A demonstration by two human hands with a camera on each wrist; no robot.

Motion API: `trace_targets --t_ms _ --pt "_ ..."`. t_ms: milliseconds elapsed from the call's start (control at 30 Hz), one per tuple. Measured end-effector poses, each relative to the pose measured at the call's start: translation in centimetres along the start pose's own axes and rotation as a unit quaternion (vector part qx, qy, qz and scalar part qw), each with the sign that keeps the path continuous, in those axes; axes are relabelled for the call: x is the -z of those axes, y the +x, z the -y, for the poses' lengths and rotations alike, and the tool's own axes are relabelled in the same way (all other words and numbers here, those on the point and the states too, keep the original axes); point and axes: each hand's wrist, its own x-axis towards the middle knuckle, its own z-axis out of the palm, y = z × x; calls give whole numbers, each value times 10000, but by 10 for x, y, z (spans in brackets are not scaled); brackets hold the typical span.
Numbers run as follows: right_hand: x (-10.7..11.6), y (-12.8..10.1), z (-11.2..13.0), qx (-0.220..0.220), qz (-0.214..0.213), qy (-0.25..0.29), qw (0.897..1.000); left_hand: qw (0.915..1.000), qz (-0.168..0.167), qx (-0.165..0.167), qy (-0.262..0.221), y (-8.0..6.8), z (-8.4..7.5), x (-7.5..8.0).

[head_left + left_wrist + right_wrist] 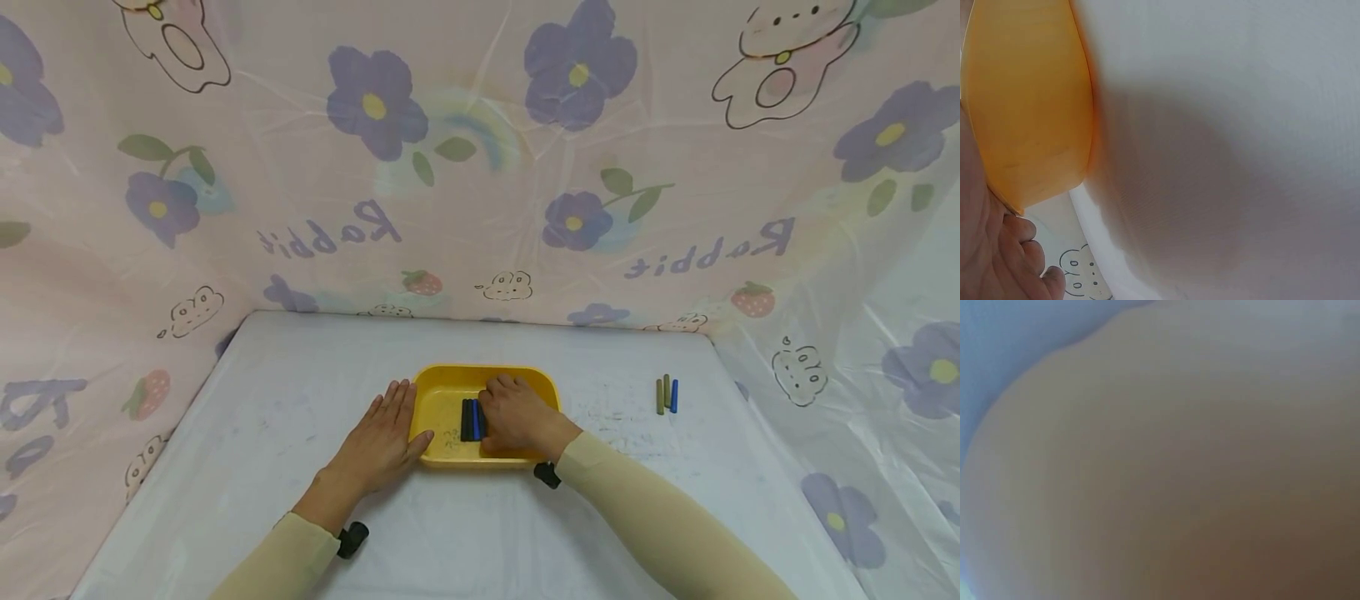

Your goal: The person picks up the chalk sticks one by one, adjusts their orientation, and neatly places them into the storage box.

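Note:
A shallow yellow tray lies on the white table, and its side fills the upper left of the left wrist view. My left hand rests along the tray's left rim, fingers stretched forward and thumb over the near corner. Inside the tray, several thin black and blue crayon-like sticks lie side by side. My right hand reaches in over their right end. Its fingers are bent and its thumb sits toward the near side, gripping a dark stick at the row's edge, mostly hidden. Blurred skin or sleeve fills the right wrist view.
To the right of the tray, two olive-green sticks and one blue stick lie on the table. Faint smudges mark the tabletop. Patterned cloth rises behind and at both sides.

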Motion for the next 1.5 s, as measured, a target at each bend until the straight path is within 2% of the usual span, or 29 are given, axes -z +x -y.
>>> trace_targets --t_ms 333,667,1067,1300,1500 --pt "-4 0 -1 75 33 180 9998 10000 6 11 -40 -1 -1 1" --pt "1 -7 -10 -136 339 460 9983 9999 99 40 -51 -1 -1 1" --pt "0 -12 -16 316 343 338 9983 10000 90 18 -32 -1 -1 1" --pt "0 -11 -15 329 446 431 9975 9999 69 52 -58 -1 0 -1" --pt "0 -12 -14 341 305 339 9984 9999 71 71 -86 -1 0 -2"
